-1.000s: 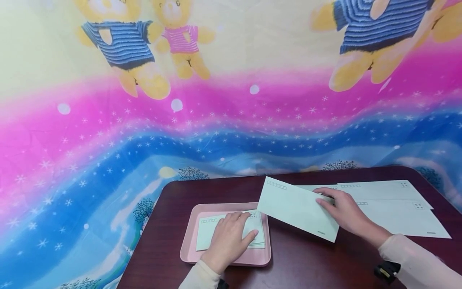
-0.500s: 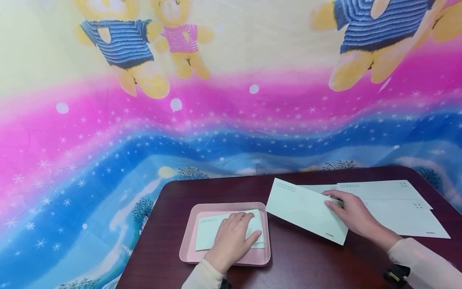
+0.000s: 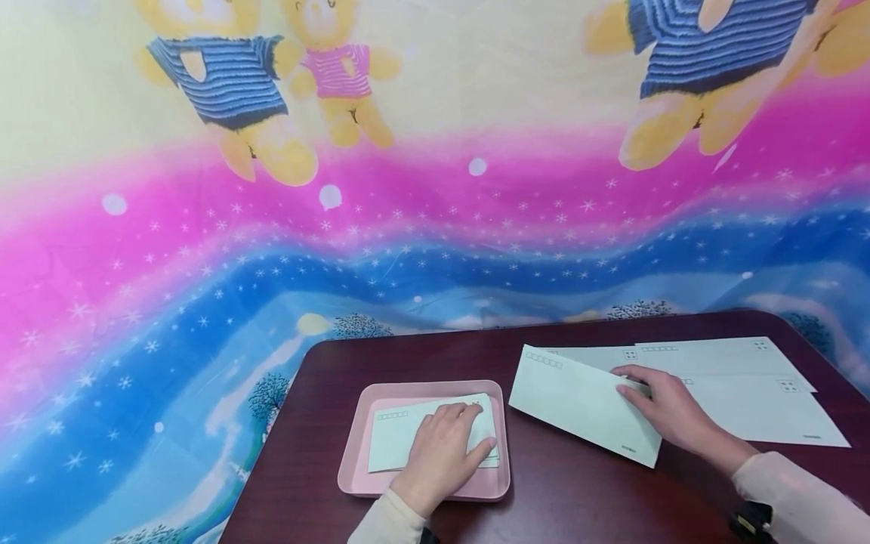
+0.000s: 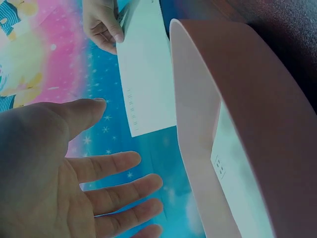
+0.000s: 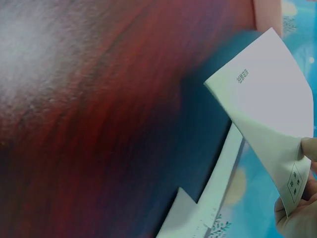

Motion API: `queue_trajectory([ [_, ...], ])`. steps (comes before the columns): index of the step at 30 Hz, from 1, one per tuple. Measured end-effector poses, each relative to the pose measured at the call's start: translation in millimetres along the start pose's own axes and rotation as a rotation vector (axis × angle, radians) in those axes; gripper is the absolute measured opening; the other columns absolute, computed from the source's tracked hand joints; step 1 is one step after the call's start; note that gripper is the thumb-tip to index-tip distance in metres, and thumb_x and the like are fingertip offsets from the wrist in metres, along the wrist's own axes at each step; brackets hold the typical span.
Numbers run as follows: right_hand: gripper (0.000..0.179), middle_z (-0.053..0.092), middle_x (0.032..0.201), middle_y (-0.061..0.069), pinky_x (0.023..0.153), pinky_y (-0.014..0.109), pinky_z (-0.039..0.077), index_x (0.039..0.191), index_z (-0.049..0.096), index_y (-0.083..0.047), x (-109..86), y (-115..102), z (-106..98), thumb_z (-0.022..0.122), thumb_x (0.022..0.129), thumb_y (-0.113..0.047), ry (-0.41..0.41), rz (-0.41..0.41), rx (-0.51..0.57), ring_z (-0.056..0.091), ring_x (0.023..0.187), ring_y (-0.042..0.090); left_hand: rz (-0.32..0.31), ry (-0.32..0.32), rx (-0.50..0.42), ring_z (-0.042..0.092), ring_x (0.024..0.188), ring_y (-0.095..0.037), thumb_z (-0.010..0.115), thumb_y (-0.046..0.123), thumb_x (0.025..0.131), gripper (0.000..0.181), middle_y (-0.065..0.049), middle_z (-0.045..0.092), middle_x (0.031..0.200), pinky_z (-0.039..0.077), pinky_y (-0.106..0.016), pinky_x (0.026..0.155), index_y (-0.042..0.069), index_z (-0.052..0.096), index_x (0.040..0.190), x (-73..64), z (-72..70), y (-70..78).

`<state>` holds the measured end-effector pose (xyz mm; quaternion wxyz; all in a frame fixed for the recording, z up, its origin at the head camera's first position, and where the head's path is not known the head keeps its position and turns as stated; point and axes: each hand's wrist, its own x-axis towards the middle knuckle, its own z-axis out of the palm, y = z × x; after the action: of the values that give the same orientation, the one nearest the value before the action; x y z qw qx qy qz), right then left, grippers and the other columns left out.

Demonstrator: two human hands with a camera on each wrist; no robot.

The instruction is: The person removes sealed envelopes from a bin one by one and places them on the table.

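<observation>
My right hand [image 3: 669, 408] pinches a pale envelope [image 3: 581, 400] by its upper right edge, thumb in front and fingers behind. This envelope is tilted, its left end reaching toward the pink tray [image 3: 355, 453]; the right wrist view shows it bending near the thumb [image 5: 309, 148]. Over the tray, my left hand [image 3: 438, 453] hovers with fingers spread and fairly straight, holding nothing in the left wrist view. Several pale envelopes [image 3: 394, 438] lie stacked in the tray, partly hidden by that hand in the head view.
More envelopes [image 3: 761, 412] lie overlapping on the right of the dark wooden table [image 3: 306, 423], partly behind the right hand and the held envelope. A patterned cloth [image 3: 442, 211] with bears hangs behind the table.
My right hand has moved right and slightly down with the envelope, away from the tray and closer to the envelopes on the table. My left hand has shifted slightly right over the tray.
</observation>
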<state>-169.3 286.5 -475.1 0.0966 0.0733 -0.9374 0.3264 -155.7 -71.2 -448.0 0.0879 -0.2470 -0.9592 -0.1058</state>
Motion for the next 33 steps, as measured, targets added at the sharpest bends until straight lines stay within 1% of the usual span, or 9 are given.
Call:
queue_trajectory([
  [3, 0.031, 0.070, 0.120, 0.023, 0.083, 0.054, 0.054, 0.128, 0.066, -0.003, -1.1, 4, 4, 0.064, 0.098, -0.010, -0.014, 0.004, -0.001, 0.067, 0.107, 0.040, 0.007, 0.006, 0.005, 0.064, 0.117, -0.023, 0.066, 0.045, 0.094, 0.047, -0.005, 0.070, 0.124, 0.053, -0.042, 0.090, 0.015, 0.065, 0.130, 0.2, 0.6, 1.3],
  [9, 0.028, 0.072, 0.118, 0.018, 0.078, 0.043, 0.053, 0.125, 0.068, -0.007, -2.0, 7, 9, 0.066, 0.096, -0.009, -0.023, 0.003, -0.020, 0.069, 0.103, 0.034, 0.016, 0.013, 0.016, 0.064, 0.116, -0.022, 0.067, 0.044, 0.094, 0.045, -0.004, 0.070, 0.124, 0.053, -0.042, 0.089, 0.016, 0.065, 0.129, 0.5, 0.1, 3.3],
  [11, 0.028, 0.073, 0.118, 0.017, 0.078, 0.042, 0.053, 0.124, 0.069, -0.008, -1.7, 8, 10, 0.067, 0.096, -0.009, -0.023, 0.001, -0.025, 0.069, 0.104, 0.034, 0.015, 0.012, 0.018, 0.064, 0.116, -0.022, 0.067, 0.044, 0.094, 0.045, -0.004, 0.070, 0.124, 0.053, -0.042, 0.089, 0.016, 0.065, 0.130, 0.3, -0.2, 3.7],
  [14, 0.028, 0.073, 0.118, 0.017, 0.080, 0.046, 0.053, 0.124, 0.069, -0.007, -0.7, 9, 11, 0.067, 0.095, -0.008, -0.028, -0.001, -0.026, 0.068, 0.106, 0.036, 0.019, 0.015, 0.021, 0.064, 0.115, -0.022, 0.068, 0.044, 0.094, 0.045, -0.004, 0.070, 0.123, 0.053, -0.041, 0.089, 0.016, 0.065, 0.129, 0.4, -0.1, 4.0],
  [17, 0.029, 0.072, 0.117, 0.020, 0.082, 0.054, 0.053, 0.124, 0.068, -0.004, 1.5, 10, 11, 0.067, 0.095, -0.008, -0.032, -0.005, -0.035, 0.067, 0.107, 0.040, 0.017, 0.007, 0.014, 0.064, 0.116, -0.022, 0.067, 0.044, 0.094, 0.045, -0.004, 0.070, 0.123, 0.053, -0.041, 0.089, 0.016, 0.065, 0.129, 0.8, 0.9, 4.4],
  [22, 0.030, 0.071, 0.119, 0.023, 0.088, 0.062, 0.051, 0.125, 0.067, -0.001, 5.6, 13, 13, 0.064, 0.096, -0.006, -0.030, -0.014, -0.057, 0.064, 0.113, 0.047, 0.020, -0.006, 0.017, 0.064, 0.116, -0.021, 0.067, 0.044, 0.094, 0.044, -0.003, 0.070, 0.124, 0.053, -0.041, 0.089, 0.016, 0.065, 0.129, 1.8, 3.3, 5.5],
  [27, 0.028, 0.070, 0.122, 0.024, 0.093, 0.065, 0.048, 0.124, 0.068, 0.000, 10.4, 15, 13, 0.063, 0.096, -0.004, -0.018, -0.035, -0.092, 0.061, 0.117, 0.049, 0.028, -0.004, 0.015, 0.064, 0.115, -0.021, 0.066, 0.044, 0.095, 0.043, -0.003, 0.070, 0.123, 0.053, -0.040, 0.088, 0.016, 0.065, 0.128, 2.3, 4.6, 6.5],
  [33, 0.028, 0.070, 0.121, 0.024, 0.092, 0.066, 0.042, 0.122, 0.070, -0.002, 15.2, 18, 13, 0.063, 0.095, -0.004, -0.004, -0.056, -0.140, 0.061, 0.115, 0.049, 0.033, -0.011, 0.025, 0.064, 0.117, -0.021, 0.065, 0.046, 0.095, 0.045, -0.002, 0.070, 0.125, 0.053, -0.040, 0.090, 0.017, 0.065, 0.129, 4.7, 6.4, 8.7],
])
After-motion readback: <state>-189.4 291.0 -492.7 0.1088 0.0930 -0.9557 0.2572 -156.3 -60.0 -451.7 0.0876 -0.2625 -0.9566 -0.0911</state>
